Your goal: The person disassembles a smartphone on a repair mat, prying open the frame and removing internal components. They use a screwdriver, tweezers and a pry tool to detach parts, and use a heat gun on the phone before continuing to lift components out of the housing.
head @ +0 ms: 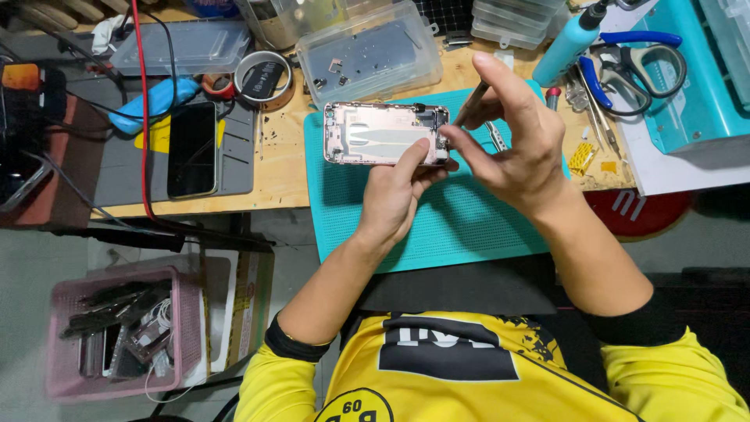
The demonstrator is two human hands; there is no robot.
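At my bench, I steady an opened pink phone shell (379,133) on the teal mat (437,219). My left hand (394,191) grips its lower right edge, thumb pressed on top. My right hand (508,133) pinches a slim tool (473,101) between thumb and forefinger, its tip at the shell's right end. The two hands sit close together, nearly touching.

As I judge it, the phone is well stripped: the screen is off and the inside plate lies bare, while small parts remain clustered at the right end where I am working. How much is left there I cannot tell.

The count: one shell in hand, one dark phone (192,148) lying whole on the grey pad (234,156) to my left, one roll of tape (264,76), one clear parts box (367,51) just behind the shell, one pair of blue-handled pliers (625,66), one blue bottle (570,43), and one pink basket (117,332) on the floor holding several phone carcasses, too jumbled to number.
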